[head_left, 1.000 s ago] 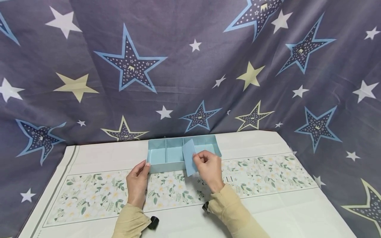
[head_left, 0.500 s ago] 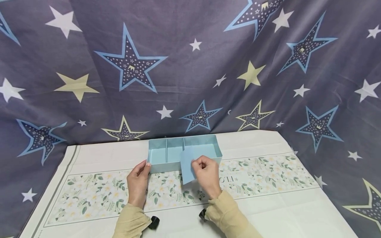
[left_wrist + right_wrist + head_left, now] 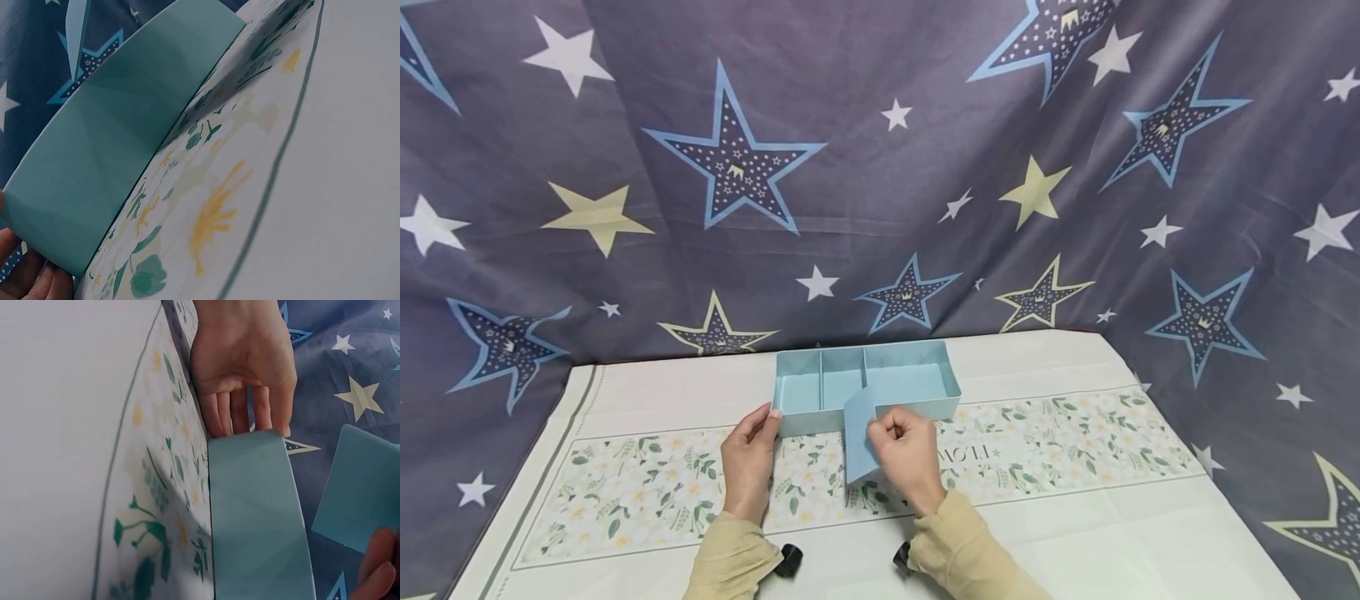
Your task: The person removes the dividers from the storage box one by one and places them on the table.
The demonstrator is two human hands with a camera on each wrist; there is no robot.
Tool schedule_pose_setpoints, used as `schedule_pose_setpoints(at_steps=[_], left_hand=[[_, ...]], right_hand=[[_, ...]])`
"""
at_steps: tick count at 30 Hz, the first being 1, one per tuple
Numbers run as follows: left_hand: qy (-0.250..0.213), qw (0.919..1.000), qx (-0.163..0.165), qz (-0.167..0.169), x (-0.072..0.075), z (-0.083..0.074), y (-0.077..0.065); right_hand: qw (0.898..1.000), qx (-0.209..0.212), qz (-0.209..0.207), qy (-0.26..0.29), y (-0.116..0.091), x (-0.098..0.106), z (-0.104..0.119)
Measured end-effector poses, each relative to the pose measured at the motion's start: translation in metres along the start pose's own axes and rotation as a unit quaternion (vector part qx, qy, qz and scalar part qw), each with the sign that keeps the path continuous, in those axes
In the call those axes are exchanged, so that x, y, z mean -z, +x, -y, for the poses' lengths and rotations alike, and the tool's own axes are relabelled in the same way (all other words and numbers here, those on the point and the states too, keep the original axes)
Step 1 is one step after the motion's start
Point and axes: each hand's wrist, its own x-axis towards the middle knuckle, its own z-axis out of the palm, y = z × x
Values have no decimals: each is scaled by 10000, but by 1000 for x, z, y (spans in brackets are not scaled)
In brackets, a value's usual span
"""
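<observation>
A light blue rectangular box [image 3: 811, 424] stands on the table, with two upright dividers splitting it into three compartments, the right one widest. My left hand [image 3: 748, 462] grips its left end, thumb at the front corner; the right wrist view shows that hand [image 3: 244, 369] with several fingers at the end wall. My right hand [image 3: 910, 454] pinches a thin blue divider panel [image 3: 857, 442] by its right edge, in front of the box. In the right wrist view the divider panel [image 3: 356, 487] appears apart from the box wall [image 3: 256, 512].
A white tablecloth [image 3: 1075, 525] with a floral printed band [image 3: 632, 492] covers the table. Behind it hangs a dark purple-grey curtain [image 3: 850, 183] printed with stars. Black straps [image 3: 790, 561] show at both wrists.
My right hand has drawn the divider panel down and left, from over the box's front edge toward me, and the panel has turned. The left hand keeps its place on the box.
</observation>
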Motion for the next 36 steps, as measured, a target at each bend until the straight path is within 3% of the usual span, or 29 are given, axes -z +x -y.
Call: schedule_pose_setpoints(at_steps=[16,36], left_hand=[[-15,10000,-24,15,0,-2,-3],[61,10000,-44,58,2,-6,-5]], right_hand=[[9990,337,286,104,-14,-16,2],[9983,-26,571,113,-24,-29,-1]])
